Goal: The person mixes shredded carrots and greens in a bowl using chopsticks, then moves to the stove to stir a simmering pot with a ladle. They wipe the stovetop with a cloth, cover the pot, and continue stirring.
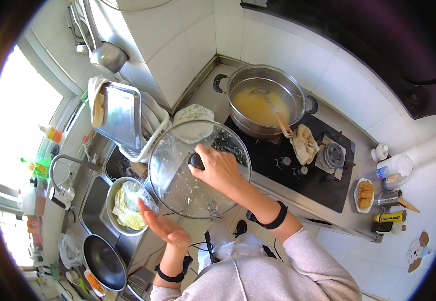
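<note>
My right hand (218,165) grips the black knob (196,161) of a large glass pot lid (173,188), held up in front of me over the counter's edge. Drops and pale specks dot the glass. My left hand (167,227) is held out with its fingers apart and nothing in it, beside a metal bowl (112,192) of cabbage leaves (127,216) and a clear plastic bag (135,192). Uncovered on the stove stands a big steel pot (248,122) of yellowish liquid (252,107). A ladle with a wooden handle (278,116) leans inside it.
A crumpled cloth (304,145) lies on the black gas stove (327,192), near the bare burner (334,155). Left are a dish rack (154,139), a sink (97,203) and a black frying pan (104,261). A plate of fried food (364,193) sits at right.
</note>
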Action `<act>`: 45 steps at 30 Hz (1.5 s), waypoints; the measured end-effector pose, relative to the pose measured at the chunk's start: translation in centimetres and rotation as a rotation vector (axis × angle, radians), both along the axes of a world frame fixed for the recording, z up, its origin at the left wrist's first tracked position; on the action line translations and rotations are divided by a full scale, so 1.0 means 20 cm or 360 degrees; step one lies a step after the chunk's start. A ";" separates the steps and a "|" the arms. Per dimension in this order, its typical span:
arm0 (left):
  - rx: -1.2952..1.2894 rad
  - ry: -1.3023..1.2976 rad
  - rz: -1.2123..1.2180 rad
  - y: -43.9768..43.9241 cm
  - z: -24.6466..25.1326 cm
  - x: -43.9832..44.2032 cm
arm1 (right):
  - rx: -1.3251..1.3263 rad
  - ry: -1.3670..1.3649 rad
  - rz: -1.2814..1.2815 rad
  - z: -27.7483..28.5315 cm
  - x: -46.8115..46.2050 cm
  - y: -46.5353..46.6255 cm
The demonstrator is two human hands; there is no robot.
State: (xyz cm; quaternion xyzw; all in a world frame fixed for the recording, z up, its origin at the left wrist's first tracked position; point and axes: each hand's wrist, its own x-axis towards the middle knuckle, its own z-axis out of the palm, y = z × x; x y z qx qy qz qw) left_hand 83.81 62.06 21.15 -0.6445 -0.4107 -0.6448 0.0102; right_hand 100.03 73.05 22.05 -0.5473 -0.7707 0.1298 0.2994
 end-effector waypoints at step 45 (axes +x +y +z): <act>-0.1471 -0.0662 -0.0838 1.77 -0.36 0.59 | -0.0517 -0.0545 -0.0706 0.14 1.21 1.31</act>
